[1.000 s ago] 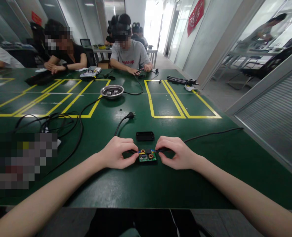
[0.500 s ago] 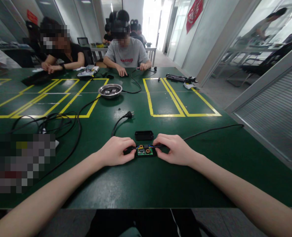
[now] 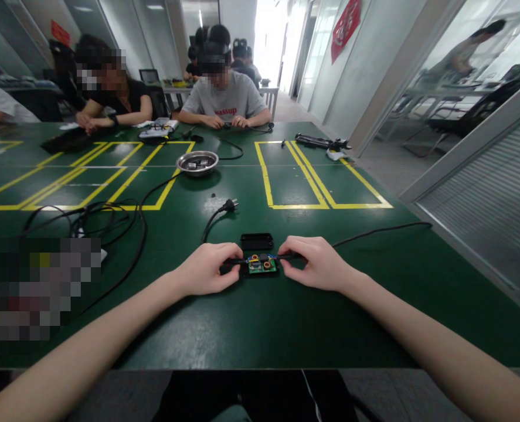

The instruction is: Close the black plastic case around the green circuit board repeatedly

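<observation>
A small green circuit board (image 3: 260, 266) with copper coils lies in a black case half on the green table (image 3: 251, 328) between my hands. My left hand (image 3: 209, 268) is closed, pinching the black cable at the board's left end. My right hand (image 3: 315, 262) is closed, pinching the black cable (image 3: 374, 234) that leaves the board's right end. A black case lid (image 3: 257, 241) lies just beyond the board. The left cable ends in a plug (image 3: 230, 205) farther up the table.
A metal bowl (image 3: 197, 162) with small parts stands mid-table. Tangled black cables (image 3: 88, 220) lie at the left. Yellow tape rectangles (image 3: 303, 176) mark the table. Other people sit at the far side; a black tool (image 3: 319, 141) lies far right.
The board has come down from slightly raised into the black case half on the table. Both hands stayed pinched on the cables. A person opposite brought both hands together.
</observation>
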A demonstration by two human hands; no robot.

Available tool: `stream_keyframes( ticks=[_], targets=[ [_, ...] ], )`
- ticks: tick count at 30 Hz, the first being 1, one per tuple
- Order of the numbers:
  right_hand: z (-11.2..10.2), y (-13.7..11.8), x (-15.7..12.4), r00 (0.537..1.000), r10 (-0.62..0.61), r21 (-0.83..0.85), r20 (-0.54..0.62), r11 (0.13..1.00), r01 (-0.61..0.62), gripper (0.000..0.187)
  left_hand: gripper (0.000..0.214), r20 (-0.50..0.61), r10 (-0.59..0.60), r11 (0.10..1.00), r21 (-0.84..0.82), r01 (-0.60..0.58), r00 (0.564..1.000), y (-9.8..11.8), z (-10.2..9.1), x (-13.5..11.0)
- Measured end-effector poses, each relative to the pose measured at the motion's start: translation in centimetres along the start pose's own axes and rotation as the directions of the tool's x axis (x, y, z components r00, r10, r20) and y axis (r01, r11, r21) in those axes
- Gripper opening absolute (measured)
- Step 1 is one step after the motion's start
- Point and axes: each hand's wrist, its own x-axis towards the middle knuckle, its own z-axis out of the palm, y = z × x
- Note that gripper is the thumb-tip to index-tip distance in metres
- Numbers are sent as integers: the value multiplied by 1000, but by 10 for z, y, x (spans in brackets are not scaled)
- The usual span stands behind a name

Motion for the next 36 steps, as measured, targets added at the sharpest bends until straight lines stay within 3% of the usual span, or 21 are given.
stream_keyframes(
  ticks=[6, 18, 36],
  targets=[
    [0, -1, -1, 1000, 12, 29, 13, 1000, -12, 3, 5, 5, -47, 998, -35, 47, 999, 2, 0, 0],
    [-2, 1, -1, 993, -54, 43, 101, 998, 50, 12, 3, 23, -28, 999, -42, 29, 999, 2, 0, 0],
    [2, 5, -3, 993, -37, 68, 111, 997, 30, 14, 2, 36, -36, 998, -47, 38, 999, 2, 1, 0]
  ],
)
